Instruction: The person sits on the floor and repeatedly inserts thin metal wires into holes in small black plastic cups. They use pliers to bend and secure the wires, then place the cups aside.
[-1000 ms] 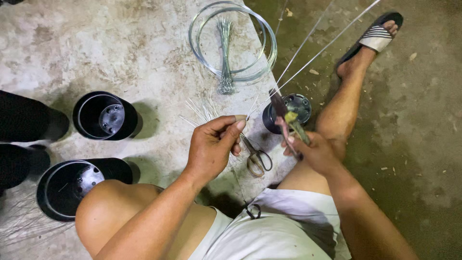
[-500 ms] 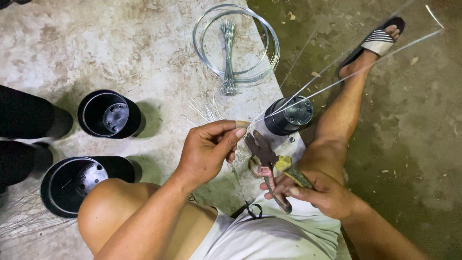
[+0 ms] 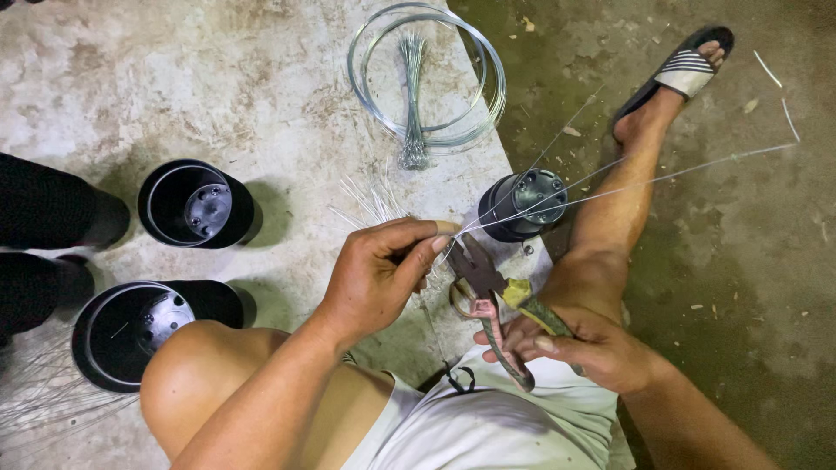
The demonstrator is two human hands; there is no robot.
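Head view | pale concrete slab (image 3: 131, 78) | dark dirty floor (image 3: 740, 287)

Informal workshop, floor-level. Bare, stained concrete floor (image 3: 157, 96); person seated on it in sandals (image 3: 684, 65). Coil of wire (image 3: 427, 74), black plastic pots (image 3: 196, 204), pliers (image 3: 492, 292) lying about. No table; handcraft work done on the ground.

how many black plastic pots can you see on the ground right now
3. One upright pot sits at left, a larger pot lies below it by the knee, and an upturned pot stands right of the left hand. Others may lie out of frame.
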